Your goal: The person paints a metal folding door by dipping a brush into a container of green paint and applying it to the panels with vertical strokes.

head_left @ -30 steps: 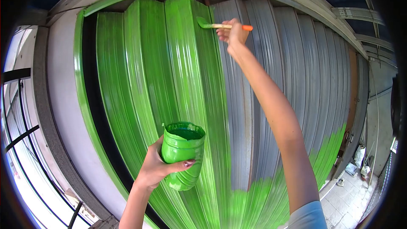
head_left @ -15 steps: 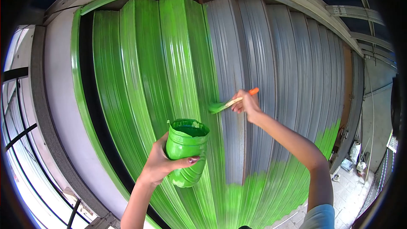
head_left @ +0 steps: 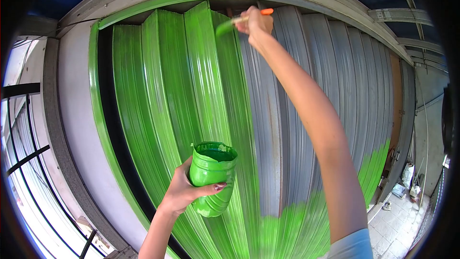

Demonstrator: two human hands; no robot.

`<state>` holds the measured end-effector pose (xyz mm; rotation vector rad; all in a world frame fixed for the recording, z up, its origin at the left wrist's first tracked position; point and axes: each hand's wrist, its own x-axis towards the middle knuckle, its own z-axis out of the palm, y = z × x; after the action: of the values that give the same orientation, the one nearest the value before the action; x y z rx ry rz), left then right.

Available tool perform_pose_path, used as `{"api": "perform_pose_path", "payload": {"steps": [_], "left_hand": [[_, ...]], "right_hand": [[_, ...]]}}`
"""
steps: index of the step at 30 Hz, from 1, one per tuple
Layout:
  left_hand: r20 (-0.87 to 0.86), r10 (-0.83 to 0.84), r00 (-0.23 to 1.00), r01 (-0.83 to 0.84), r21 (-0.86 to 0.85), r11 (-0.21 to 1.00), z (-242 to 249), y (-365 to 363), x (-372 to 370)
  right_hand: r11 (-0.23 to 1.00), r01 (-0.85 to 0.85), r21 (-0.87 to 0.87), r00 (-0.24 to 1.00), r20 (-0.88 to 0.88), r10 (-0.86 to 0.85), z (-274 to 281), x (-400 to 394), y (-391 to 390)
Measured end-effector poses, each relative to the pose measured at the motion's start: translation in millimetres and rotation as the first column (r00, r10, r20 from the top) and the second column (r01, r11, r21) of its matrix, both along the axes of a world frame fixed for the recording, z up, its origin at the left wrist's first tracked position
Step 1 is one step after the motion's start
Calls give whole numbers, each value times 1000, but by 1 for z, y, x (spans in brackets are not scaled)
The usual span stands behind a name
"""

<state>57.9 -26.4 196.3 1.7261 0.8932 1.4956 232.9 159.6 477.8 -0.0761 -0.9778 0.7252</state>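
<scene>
My left hand point(head_left: 184, 189) is closed round a cut-off plastic bottle point(head_left: 213, 175) coated in green, its open top showing dark green paint inside. Raised near the top of the folding metal door, my right hand point(head_left: 255, 23) grips a paintbrush point(head_left: 237, 20) with a pale handle and orange end. The green bristles, slightly blurred, are at or very near a green panel beside the grey section. Green covers the door's left panels point(head_left: 172, 67) and a band along the bottom. Grey panels point(head_left: 318, 67) fill the upper middle and right.
A green frame point(head_left: 97, 96) edges the door at left and top, with a black gap inside it. Barred window panes point(head_left: 28, 153) stand at far left. Bags and small items point(head_left: 407, 177) lie on the tiled floor point(head_left: 390, 220) at lower right.
My right hand has moved the paintbrush up from mid-door to near the top edge, the arm stretching out. My left hand keeps hold of the bottle in nearly the same place.
</scene>
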Motion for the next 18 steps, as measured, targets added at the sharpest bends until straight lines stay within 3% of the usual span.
{"api": "perform_pose_path", "payload": {"steps": [1, 5, 15, 18], "left_hand": [[-3, 2, 1000, -2, 4, 1000, -2, 2, -1], [-12, 38, 999, -38, 10, 999, -2, 0, -8], [5, 25, 1000, -25, -18, 1000, -10, -1, -11], [7, 4, 1000, -4, -14, 1000, -13, -1, -11]], "right_hand": [[998, -9, 59, 997, -77, 14, 11, 0, 0], [994, 0, 110, 998, -55, 6, 14, -19, 7], [994, -95, 61, 991, 98, 89, -129, -23, 12], [995, -101, -24, 981, 166, 104, -178, -15, 8]]}}
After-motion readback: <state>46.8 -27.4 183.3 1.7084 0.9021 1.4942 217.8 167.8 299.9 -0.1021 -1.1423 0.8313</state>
